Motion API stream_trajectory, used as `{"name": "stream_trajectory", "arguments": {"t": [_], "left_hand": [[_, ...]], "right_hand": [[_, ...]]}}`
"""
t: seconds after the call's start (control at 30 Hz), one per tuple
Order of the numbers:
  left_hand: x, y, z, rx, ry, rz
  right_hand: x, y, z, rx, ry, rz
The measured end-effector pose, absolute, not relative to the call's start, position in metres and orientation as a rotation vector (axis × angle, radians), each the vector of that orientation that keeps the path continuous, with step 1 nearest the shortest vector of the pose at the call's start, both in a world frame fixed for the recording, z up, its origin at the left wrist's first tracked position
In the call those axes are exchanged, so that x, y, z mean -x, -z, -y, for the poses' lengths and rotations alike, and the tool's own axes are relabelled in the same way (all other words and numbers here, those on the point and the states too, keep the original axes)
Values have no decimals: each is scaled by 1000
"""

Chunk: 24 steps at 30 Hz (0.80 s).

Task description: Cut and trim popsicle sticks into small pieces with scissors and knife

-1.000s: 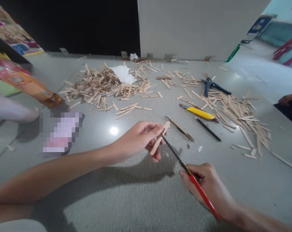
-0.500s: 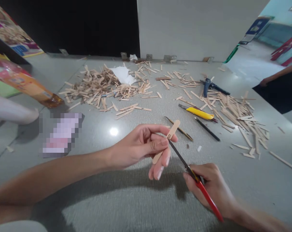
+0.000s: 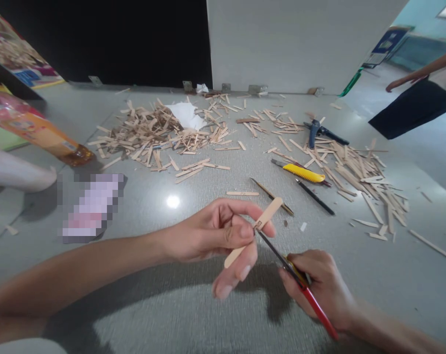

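Between the thumb and fingers of my left hand (image 3: 223,233) is a wooden popsicle stick (image 3: 270,212), slanting up to the right with a small dark mark near its middle. My right hand (image 3: 322,285) grips scissors (image 3: 320,307) with red and yellow handles. Their dark blades reach up-left and meet the stick's edge beside my left fingertips; how far they are apart cannot be made out. Just beyond my left hand lie another stick (image 3: 243,193) and a thin pointed brass-coloured tool (image 3: 272,197). A black pen-like tool (image 3: 315,197) and a yellow utility knife (image 3: 304,173) rest farther right.
A large heap of sticks (image 3: 145,132) with white paper (image 3: 189,115) is at back left. More cut sticks (image 3: 359,172) and a dark blue clamp-like tool (image 3: 318,132) are at right. A bottle (image 3: 53,132) and pixelated object (image 3: 93,206) lie left. A person (image 3: 422,93) stands beyond the table.
My left hand has lowered slightly and the stick now lies at a flatter slant. The scissors stay at its edge. The person at right has moved, showing more of the arm and clothing.
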<state>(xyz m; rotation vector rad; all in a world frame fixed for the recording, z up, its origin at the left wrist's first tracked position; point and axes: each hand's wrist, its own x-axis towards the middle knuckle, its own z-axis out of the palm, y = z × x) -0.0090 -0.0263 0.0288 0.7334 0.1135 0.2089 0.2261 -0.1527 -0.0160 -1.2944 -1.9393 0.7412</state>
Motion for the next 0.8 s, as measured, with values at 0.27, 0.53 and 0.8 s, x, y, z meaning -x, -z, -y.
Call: {"name": "stream_trajectory", "arguments": {"t": [0.27,0.53,0.8], "left_hand": [[10,-32,22,-798,-211,-130],[4,-40,18,-1160,-738,-494],[0,-28,27,-1232,-675,-626]], "right_hand": [[-230,11,153,1272,-1300,1890],[-231,12,155,1295,-1538,1519],[-231,16,164,1121,-1622,1463]]}}
